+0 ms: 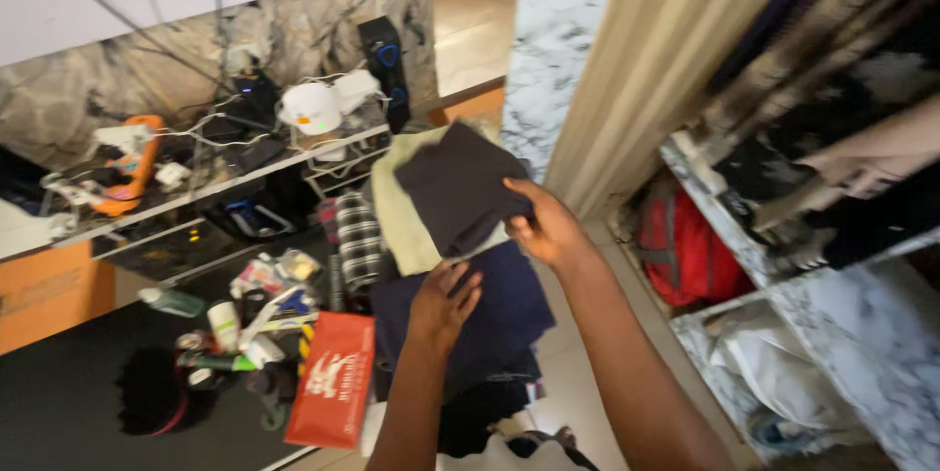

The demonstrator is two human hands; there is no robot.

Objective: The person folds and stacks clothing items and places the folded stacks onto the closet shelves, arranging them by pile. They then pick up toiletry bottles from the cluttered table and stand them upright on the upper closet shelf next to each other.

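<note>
My right hand (546,226) grips the edge of a folded dark grey garment (458,187), lifted off a stack of folded clothes. Under it lie a pale yellow-green cloth (397,211) and a navy garment (499,314). My left hand (443,303) rests flat on the navy garment, fingers spread, holding nothing. A black-and-white checked cloth (358,236) lies just left of the stack.
A red bag (333,381) and several bottles and tubes (230,329) lie at lower left. A cluttered shelf (196,187) holds cables, a white device and a black speaker. On the right, marble wardrobe shelves (842,314) hold dark clothes, a red backpack (685,251) and white cloth.
</note>
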